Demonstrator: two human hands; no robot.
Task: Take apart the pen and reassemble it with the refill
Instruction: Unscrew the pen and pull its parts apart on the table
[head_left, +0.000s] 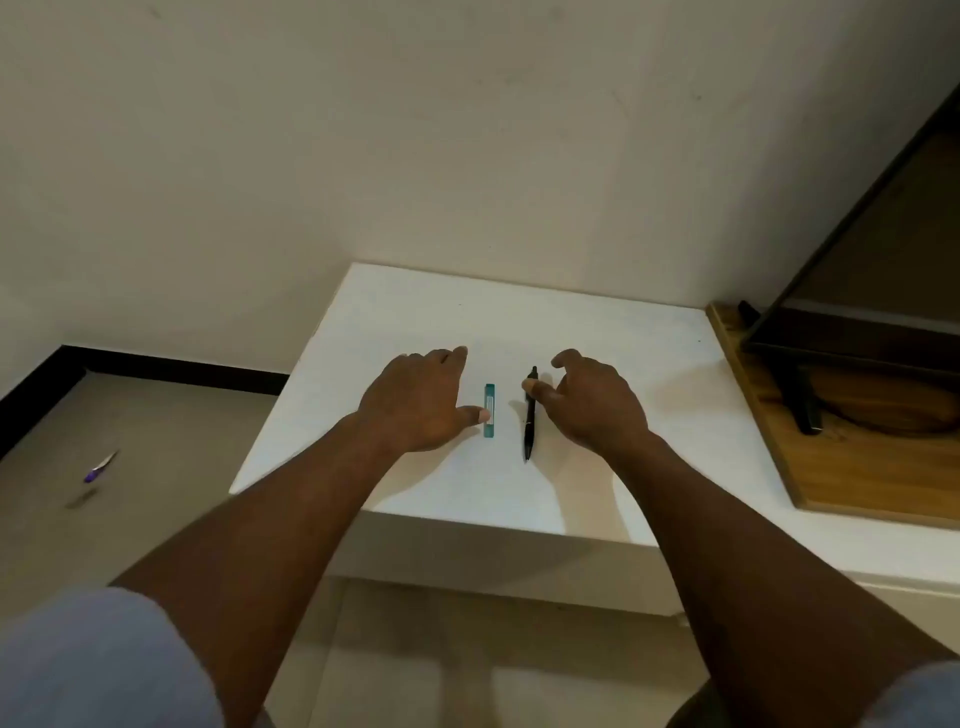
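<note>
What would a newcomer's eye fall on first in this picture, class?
Both hands reach over the middle of the white table. The left hand has its thumb touching a teal refill pack, and the right hand arches over a black pen lying just right of the pack, thumb against its barrel. Far left, a small purple object lies on the floor.

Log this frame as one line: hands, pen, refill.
left hand: thumb against teal rectangular refill pack | right hand: thumb touching slim black pen, not gripping | pen: whole, lying on white table
</note>
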